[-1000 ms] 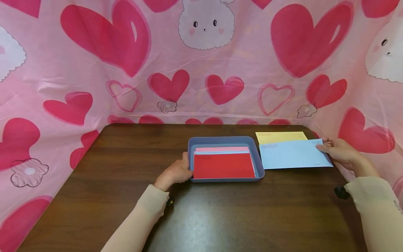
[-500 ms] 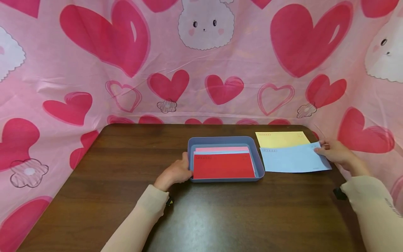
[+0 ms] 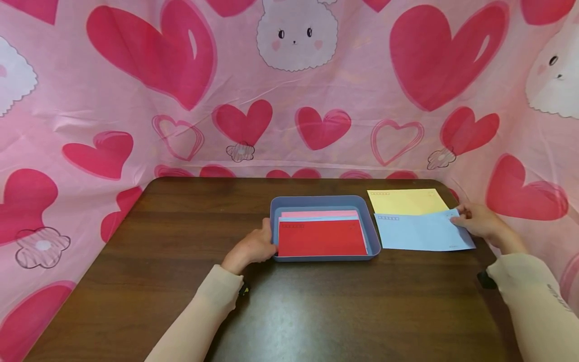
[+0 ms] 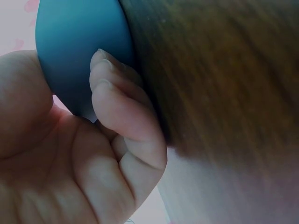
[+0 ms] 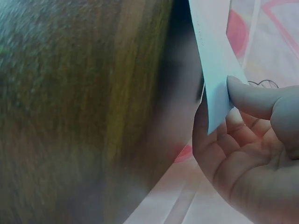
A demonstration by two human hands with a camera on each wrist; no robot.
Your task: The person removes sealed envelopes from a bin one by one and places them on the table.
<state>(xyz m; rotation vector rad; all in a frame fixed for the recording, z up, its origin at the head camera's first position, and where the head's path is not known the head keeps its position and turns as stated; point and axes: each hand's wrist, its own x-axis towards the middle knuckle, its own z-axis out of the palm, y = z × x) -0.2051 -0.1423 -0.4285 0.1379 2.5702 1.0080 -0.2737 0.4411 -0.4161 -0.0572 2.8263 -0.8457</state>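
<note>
My left hand (image 3: 252, 245) grips the left end of a blue-grey tray (image 3: 325, 259), thumb on one side of the wall and fingers curled on the other, as the left wrist view shows. In the tray lie a red envelope (image 3: 321, 239) on top, with the edges of a light blue and a pink envelope (image 3: 318, 214) behind it. To the tray's right, my right hand (image 3: 486, 226) pinches the upper right corner of a light blue envelope (image 3: 420, 232) between thumb and fingers. That envelope bends slightly and covers the lower part of a yellow envelope (image 3: 407, 202).
The dark wooden table (image 3: 316, 306) carries everything. A pink cloth (image 3: 362, 90) with hearts hangs behind it and along both sides, close to the right hand.
My right hand has brought the light blue envelope down and slightly nearer, so more of the yellow one shows. Left hand and tray stay in place.
</note>
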